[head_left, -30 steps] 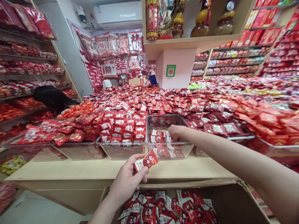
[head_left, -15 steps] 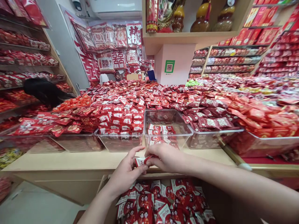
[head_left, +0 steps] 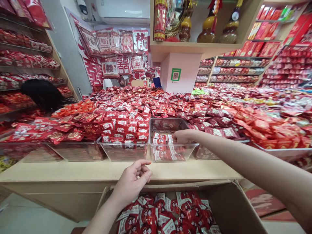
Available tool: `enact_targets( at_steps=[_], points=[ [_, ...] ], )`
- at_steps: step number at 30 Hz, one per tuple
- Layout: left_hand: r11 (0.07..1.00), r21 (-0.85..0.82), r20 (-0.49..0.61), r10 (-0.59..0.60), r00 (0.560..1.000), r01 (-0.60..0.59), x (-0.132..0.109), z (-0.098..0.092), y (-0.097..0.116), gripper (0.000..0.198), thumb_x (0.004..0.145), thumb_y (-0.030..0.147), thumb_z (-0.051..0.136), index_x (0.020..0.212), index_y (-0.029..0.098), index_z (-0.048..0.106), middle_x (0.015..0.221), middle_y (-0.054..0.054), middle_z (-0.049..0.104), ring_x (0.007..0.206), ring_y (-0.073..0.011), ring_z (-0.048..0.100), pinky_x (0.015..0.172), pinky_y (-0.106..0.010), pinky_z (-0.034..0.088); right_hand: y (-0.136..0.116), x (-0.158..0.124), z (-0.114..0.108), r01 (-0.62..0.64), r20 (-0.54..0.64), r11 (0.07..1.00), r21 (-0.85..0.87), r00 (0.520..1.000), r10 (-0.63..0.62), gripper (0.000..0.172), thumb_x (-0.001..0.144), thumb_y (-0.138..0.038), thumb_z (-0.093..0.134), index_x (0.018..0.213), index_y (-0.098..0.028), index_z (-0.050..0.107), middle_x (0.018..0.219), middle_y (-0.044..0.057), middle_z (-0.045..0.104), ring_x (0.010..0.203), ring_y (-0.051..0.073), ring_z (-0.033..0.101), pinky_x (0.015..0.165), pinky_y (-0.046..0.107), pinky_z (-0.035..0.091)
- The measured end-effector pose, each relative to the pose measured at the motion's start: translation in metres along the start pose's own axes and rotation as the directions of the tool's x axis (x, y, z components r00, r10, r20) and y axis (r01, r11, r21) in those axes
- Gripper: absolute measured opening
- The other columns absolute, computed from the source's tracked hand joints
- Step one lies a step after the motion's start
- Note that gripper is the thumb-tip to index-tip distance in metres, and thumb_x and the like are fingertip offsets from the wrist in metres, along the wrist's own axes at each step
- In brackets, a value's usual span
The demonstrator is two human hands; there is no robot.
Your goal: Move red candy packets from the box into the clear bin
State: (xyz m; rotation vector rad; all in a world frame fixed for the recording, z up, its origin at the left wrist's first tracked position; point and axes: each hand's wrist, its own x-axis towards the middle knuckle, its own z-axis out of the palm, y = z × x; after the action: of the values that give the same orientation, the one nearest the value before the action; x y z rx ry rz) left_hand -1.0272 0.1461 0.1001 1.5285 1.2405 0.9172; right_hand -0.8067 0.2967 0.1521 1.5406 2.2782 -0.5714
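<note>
The left hand (head_left: 133, 179), loosely curled, empty, hangs near the carton (head_left: 195, 186), so packets (head_left: 148, 217) lie within reach; the right hand (head_left: 182, 136), grip too hidden to tell, dips into a bin (head_left: 165, 124).

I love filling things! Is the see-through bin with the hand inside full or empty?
Partly full: packets lie low at the front of the clear bin, and its back shows bare.

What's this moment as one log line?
Left hand: half-open, near carton | Right hand: inside clear bin, grip unclear | Carton: holds red packets
</note>
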Motion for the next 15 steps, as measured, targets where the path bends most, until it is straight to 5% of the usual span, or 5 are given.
enact_targets(
  at_steps=[5,15],
  points=[
    [1.0,-0.027,-0.008,0.0,1.0,0.0,0.0,-0.001,0.0,0.023,0.075,0.03,0.05,0.095,0.02,0.049,0.068,0.005,0.051,0.063,-0.0095,0.054,0.061,-0.023,0.044,0.004,0.018,0.013,0.011,0.176,1.0,-0.012,0.984,-0.009,0.016,0.054,-0.024,0.066,0.066,-0.014,0.063,0.055,0.001,0.056,0.048,0.013,0.049,0.048,0.026,0.038],
    [0.998,-0.051,0.021,-0.039,0.999,0.04,0.002,-0.003,0.0,0.024,0.075,0.031,0.049,0.096,0.02,0.048,0.07,0.004,0.051,0.063,-0.0098,0.055,0.061,-0.024,0.044,0.015,0.03,0.025,-0.083,0.079,0.993,0.086,0.994,0.076,0.015,0.064,-0.03,0.057,0.069,-0.017,0.064,0.067,0.003,0.059,0.058,0.016,0.052,0.052,0.027,0.038]
  ],
)
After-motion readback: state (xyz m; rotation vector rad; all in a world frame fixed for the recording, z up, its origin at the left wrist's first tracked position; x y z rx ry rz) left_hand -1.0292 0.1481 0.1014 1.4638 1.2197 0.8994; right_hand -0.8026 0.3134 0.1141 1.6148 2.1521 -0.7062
